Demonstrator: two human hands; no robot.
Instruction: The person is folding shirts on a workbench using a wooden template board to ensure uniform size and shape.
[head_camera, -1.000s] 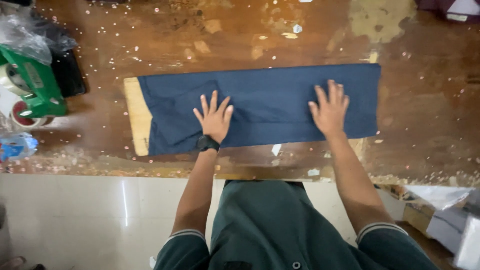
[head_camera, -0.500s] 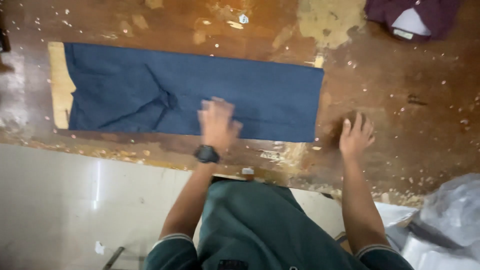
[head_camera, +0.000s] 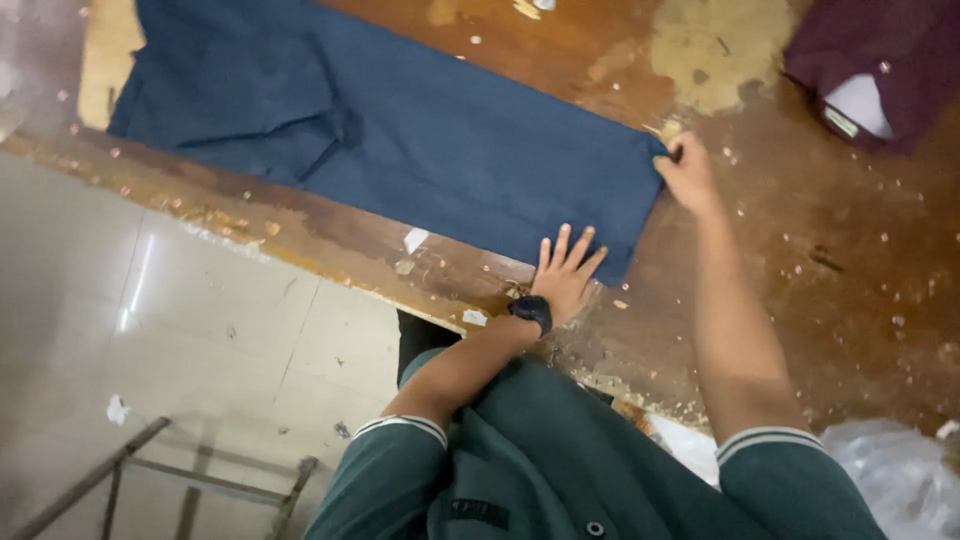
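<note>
A worn brown wooden bench, scuffed and flecked with pale scraps, fills most of the view, with a pale tiled floor below its near edge. On the bench lies a folded dark blue cloth, a long flat strip whose long axis runs along the bench edge, from upper left to lower right. It looks soft, light and limp, likely to sag if lifted, so its corners and folded edges seem the best places to hold. At the upper right lies a maroon garment. The left hand lies flat on the cloth's near corner, fingers spread. The right hand has its fingers pinched on the far corner.
</note>
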